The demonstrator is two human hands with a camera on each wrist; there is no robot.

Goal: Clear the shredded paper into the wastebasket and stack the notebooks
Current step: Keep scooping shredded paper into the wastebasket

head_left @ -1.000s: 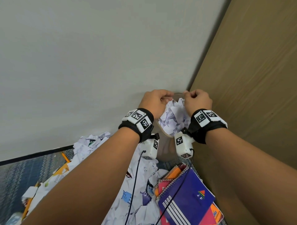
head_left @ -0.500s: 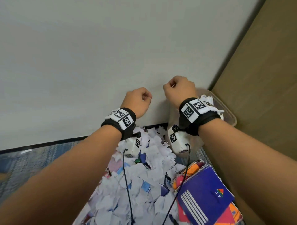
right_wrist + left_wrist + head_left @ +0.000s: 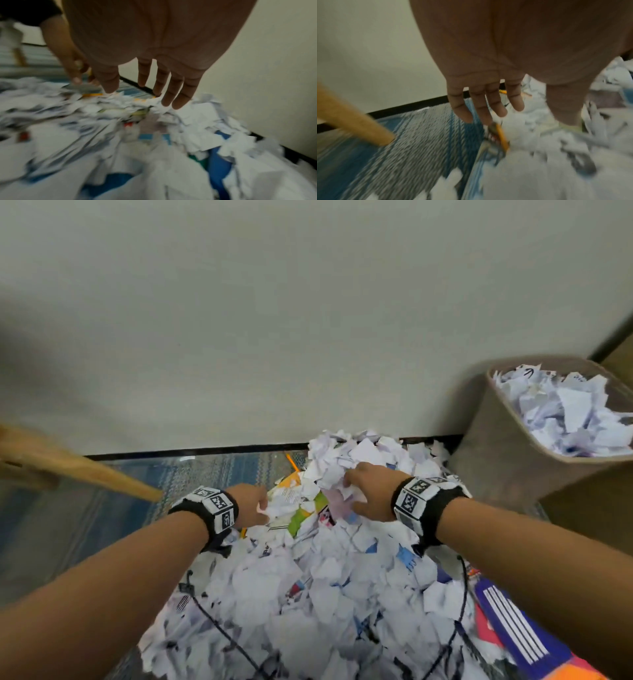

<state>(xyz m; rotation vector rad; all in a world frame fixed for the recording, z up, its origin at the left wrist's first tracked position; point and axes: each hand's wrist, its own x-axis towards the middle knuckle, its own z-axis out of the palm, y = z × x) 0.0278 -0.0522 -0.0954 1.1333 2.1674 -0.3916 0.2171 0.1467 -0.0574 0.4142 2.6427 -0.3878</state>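
Note:
A large heap of shredded paper (image 3: 308, 594) covers the rug in the head view. My left hand (image 3: 255, 505) reaches down at the heap's left edge; in the left wrist view my left hand (image 3: 488, 112) has straight, spread fingers and holds nothing. My right hand (image 3: 363, 491) lies on the heap's far part; the right wrist view shows my right hand (image 3: 154, 92) open, its fingertips (image 3: 180, 104) touching scraps. The tan wastebasket (image 3: 507, 460) stands at the right, full of paper. A blue striped notebook (image 3: 513, 638) lies at the lower right, partly under scraps.
A wooden furniture leg (image 3: 102, 474) slants onto the blue patterned rug (image 3: 102, 525) at the left. An orange pencil (image 3: 502, 138) lies at the heap's left edge. The wall with its black skirting (image 3: 191, 448) is close behind the heap. Black wrist cables trail over the paper.
Both hands left the wastebasket, where they were closed fists, swung left and down to the heap, and opened their fingers. The view followed them down.

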